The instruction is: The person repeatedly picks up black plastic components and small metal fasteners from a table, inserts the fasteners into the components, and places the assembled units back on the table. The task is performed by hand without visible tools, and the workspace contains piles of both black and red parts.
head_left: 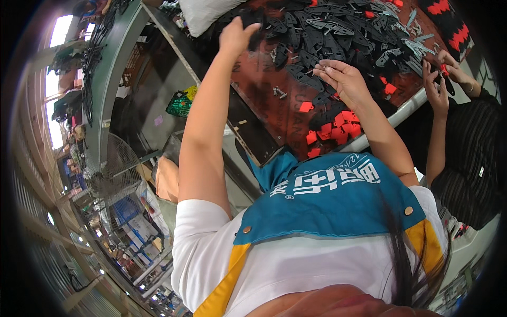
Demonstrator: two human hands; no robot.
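My left hand [237, 38] reaches over the far left of the table, beside a blurred heap of black parts [252, 24]. Its thumb points away from the other fingers, and I see nothing held between them. Nearer the middle, my right hand [343, 83] hovers with fingers loosely stretched out to the left, open, above flat black plates [303, 76]. A pile of small red plastic pieces [338, 129] lies below that hand, close to the table's near edge. A few small screws [279, 92] sit on the reddish-brown tabletop [259, 79] between my two arms.
Many black plates [338, 39] and grey metal strips [417, 47] cover the far side. A co-worker's hands [441, 79] hold a red and black piece at the right. A white bag [206, 13] lies far left; a caged fan [100, 179] stands beyond the table's dark edge.
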